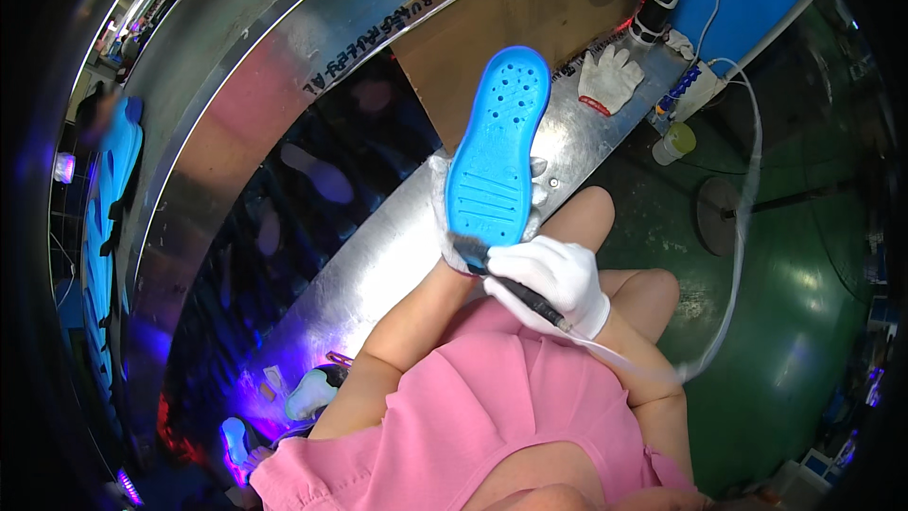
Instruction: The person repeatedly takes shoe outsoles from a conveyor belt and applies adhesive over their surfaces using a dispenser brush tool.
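Note:
A bright blue shoe sole (499, 151) is held up in front of me, its toe end pointing away and its hollow, ribbed side facing up. My left hand (441, 213), in a whitish glove, grips it from beneath, with fingertips showing along the right edge. In a white glove, my right hand (558, 279) is closed around the black handle of a brush (530, 299), whose tail joins a thin clear hose (747, 218). The dark brush head meets the near heel edge of the sole; whether the bristles press on it is hard to tell.
Beyond the metal ledge (378, 293) runs a dark belt carrying soles (317, 173), beside a cardboard sheet (530, 14). A red-cuffed glove (610, 80) lies on the ledge. At right are a small cup (674, 144) and a round stand base (719, 213).

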{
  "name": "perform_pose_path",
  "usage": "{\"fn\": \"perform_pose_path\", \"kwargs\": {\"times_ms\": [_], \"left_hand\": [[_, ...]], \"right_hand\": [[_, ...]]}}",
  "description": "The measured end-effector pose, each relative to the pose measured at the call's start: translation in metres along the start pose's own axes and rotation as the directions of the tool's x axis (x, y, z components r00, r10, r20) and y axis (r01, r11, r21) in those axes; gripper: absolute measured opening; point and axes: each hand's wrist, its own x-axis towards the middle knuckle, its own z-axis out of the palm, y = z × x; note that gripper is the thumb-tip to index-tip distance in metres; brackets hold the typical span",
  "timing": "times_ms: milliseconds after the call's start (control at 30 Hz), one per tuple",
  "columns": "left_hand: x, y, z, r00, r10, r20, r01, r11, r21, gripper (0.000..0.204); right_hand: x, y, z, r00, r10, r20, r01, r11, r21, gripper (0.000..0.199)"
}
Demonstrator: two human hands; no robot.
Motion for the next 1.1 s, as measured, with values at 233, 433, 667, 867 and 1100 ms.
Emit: {"fn": "perform_pose_path", "kwargs": {"times_ms": [233, 433, 667, 867, 1100], "left_hand": [[0.014, 0.036, 0.011, 0.988, -0.151, -0.013, 0.151, 0.975, 0.163, 0.091], [0.027, 0.068, 0.017, 0.881, -0.358, -0.308, 0.416, 0.897, 0.150, 0.078], [0.031, 0.081, 0.045, 0.884, -0.105, -0.456, 0.443, 0.498, 0.745, 0.050], [0.030, 0.098, 0.044, 0.886, -0.220, -0.408, 0.461, 0.519, 0.720, 0.037], [0.045, 0.119, 0.019, 0.979, -0.076, -0.188, 0.202, 0.302, 0.931, 0.027]], "right_hand": [[0.001, 0.011, -0.015, 0.975, -0.104, 0.197, 0.145, 0.968, -0.207, 0.022], [0.021, 0.015, -0.011, 0.969, 0.101, 0.223, -0.158, 0.953, 0.258, 0.026], [0.024, 0.004, -0.007, 0.981, 0.190, 0.041, -0.194, 0.963, 0.188, 0.020], [0.030, -0.011, -0.016, 0.980, -0.044, 0.195, 0.053, 0.998, -0.041, 0.022], [0.037, -0.019, -0.029, 0.982, -0.034, 0.185, 0.037, 0.999, -0.010, 0.024]]}}
